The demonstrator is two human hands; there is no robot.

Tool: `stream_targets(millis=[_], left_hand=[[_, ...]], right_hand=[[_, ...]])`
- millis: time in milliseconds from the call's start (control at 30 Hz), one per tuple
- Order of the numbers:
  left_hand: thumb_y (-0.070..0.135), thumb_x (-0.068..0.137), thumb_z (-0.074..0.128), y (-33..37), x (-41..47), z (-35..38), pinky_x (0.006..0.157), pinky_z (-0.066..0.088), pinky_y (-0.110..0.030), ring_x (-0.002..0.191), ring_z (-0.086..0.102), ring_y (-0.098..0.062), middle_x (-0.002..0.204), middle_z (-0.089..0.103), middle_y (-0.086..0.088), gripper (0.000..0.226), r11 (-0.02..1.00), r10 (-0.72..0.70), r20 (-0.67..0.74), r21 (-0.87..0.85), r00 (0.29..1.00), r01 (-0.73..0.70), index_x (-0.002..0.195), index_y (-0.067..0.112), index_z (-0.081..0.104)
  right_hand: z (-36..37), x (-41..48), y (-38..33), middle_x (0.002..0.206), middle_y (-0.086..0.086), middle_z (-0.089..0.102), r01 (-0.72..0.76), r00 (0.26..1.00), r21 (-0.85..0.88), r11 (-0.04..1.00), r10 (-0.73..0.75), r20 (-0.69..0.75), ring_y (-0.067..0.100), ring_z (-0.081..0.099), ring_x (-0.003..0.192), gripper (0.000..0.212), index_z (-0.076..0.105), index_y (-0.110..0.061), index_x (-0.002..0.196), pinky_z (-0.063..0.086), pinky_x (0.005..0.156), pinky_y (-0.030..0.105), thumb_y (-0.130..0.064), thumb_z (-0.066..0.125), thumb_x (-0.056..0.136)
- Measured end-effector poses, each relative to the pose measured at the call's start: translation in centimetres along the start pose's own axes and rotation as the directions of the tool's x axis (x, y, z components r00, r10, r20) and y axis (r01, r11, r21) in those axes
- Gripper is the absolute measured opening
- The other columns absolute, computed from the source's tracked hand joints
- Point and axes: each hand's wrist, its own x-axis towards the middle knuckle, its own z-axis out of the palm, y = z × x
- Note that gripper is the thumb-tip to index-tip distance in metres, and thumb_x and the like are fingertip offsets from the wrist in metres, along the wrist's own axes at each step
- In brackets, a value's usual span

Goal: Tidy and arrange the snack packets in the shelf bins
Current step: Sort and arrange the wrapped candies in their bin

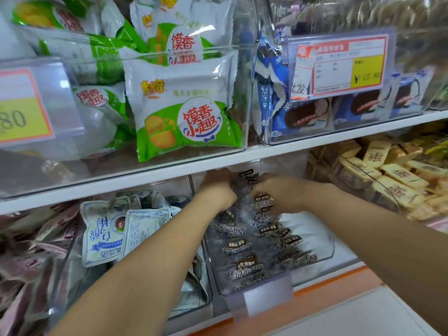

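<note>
Nearest the viewer, an orange shelf edge (339, 284) carries a blank label holder (261, 299) clipped to the front of a clear bin (324, 248). This bin holds the plum packets (244, 246), transparent wrappers with dark labels, heaped loosely from front to back.

Two bare forearms reach over the front of the bin. The left hand (215, 187) and right hand (278, 190) sit close together at the rear of the pile, just under the upper shelf board (145, 183). The fingers of both bend down into the packets, but blur and the wrappers hide the fingertips. Whether either hand pinches a packet or only presses on the heap cannot be told.

Left of this bin, a neighbouring bin holds white-and-blue pouches (104, 234), lying askew with some printed backs up. Further left lie pinkish packets (29, 263). To the right, well apart from the hands, is a heap of yellow bars (388, 180).

On the shelf above stand green-and-white biscuit bags (184, 112) upright in a clear bin, with blue packets (308, 115) — each showing a dark round cake — in the bin beside them. A red-bordered price tag (339, 66) is fixed to the front of the blue packets' bin, and a second tag (21, 105) sits at the far left.
</note>
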Motion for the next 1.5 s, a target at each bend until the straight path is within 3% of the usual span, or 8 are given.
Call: stream_targets(millis=[233,433,667,800,967,1133,1333,1500], left_hand=[[0.007,0.082,0.060,-0.8,-5.6,-2.3,0.065,0.042,-0.024,0.084,0.058,-0.020,0.092,0.064,0.001,0.018,0.977,0.001,-0.255,-0.207,0.967,-0.055,0.096,0.016,0.065],[-0.006,0.086,0.060,-1.7,-12.1,-2.9,0.073,0.051,-0.021,0.076,0.063,-0.011,0.088,0.069,0.004,0.037,0.609,0.046,-0.183,-0.774,0.982,-0.172,0.090,0.030,0.053],[0.005,0.084,0.066,-2.1,-16.9,-0.4,0.071,0.050,-0.013,0.080,0.068,-0.002,0.087,0.074,0.009,0.031,0.466,0.031,-0.176,-0.868,0.984,-0.170,0.104,0.027,0.057],[0.005,0.087,0.063,-2.2,-18.0,1.3,0.068,0.049,-0.009,0.072,0.063,0.007,0.090,0.068,0.003,0.019,0.450,-0.238,-0.342,-0.868,0.909,-0.209,0.093,0.022,0.061],[0.038,0.092,0.056,-0.8,-18.5,3.4,0.080,0.055,-0.026,0.093,0.068,-0.010,0.090,0.073,0.011,0.016,0.364,-0.143,-0.163,-0.926,0.976,-0.101,0.089,0.030,0.070],[0.043,0.079,0.070,0.9,-18.0,4.7,0.074,0.050,-0.025,0.076,0.063,-0.009,0.079,0.067,0.003,0.032,0.037,-0.087,-0.041,-0.999,0.995,-0.037,0.085,0.014,0.060],[0.029,0.084,0.065,-1.9,-17.3,2.9,0.076,0.052,-0.037,0.082,0.068,-0.020,0.089,0.073,0.001,0.014,0.193,-0.333,-0.180,-0.974,0.925,-0.120,0.097,0.022,0.066],[0.032,0.087,0.066,-4.3,-16.1,1.2,0.104,0.041,-0.045,0.118,0.056,-0.014,0.130,0.056,0.008,0.043,0.202,-0.581,-0.311,-0.950,0.752,-0.237,0.126,0.034,0.047]], right_hand=[[0.4,-5.3,-3.4,0.124,-0.006,0.060,0.126,0.871,0.534,0.836,0.164,-0.462,0.006,0.054,0.114,0.041,0.057,-0.027,0.125,0.037,0.095,0.015,-0.021,0.067,0.086],[1.0,-9.3,-6.4,0.136,-0.015,0.045,0.248,0.869,0.876,0.414,0.304,-0.390,0.004,0.047,0.123,0.069,0.036,-0.036,0.139,0.045,0.095,0.027,-0.028,0.073,0.081],[3.3,-13.8,-8.5,0.097,-0.018,0.067,0.171,0.952,0.933,0.316,0.192,-0.239,0.004,0.064,0.081,0.043,0.065,-0.026,0.113,0.051,0.069,0.015,-0.034,0.073,0.072],[4.9,-14.6,-9.0,0.080,-0.007,0.067,0.300,0.774,0.931,0.210,0.517,-0.366,0.000,0.059,0.062,0.018,0.066,-0.022,0.087,0.047,0.054,0.011,-0.018,0.077,0.074],[5.2,-14.3,-10.2,0.079,-0.010,0.067,0.417,0.533,0.830,0.370,0.641,-0.553,-0.002,0.064,0.075,0.020,0.062,-0.025,0.077,0.052,0.069,0.018,-0.014,0.079,0.074],[6.8,-13.7,-12.2,0.097,-0.003,0.066,0.490,0.645,0.713,0.502,0.341,-0.684,0.000,0.053,0.120,0.016,0.068,-0.024,0.080,0.044,0.098,0.025,-0.012,0.077,0.075],[4.9,-14.4,-11.1,0.093,-0.013,0.072,0.489,0.781,0.802,0.342,0.237,-0.578,-0.002,0.066,0.092,0.021,0.071,-0.026,0.090,0.047,0.078,0.010,-0.005,0.066,0.086],[2.5,-10.3,-8.0,0.081,-0.017,0.070,0.322,0.744,0.790,0.523,0.377,-0.552,-0.005,0.064,0.075,0.022,0.068,-0.029,0.084,0.046,0.070,0.004,-0.007,0.064,0.088]])
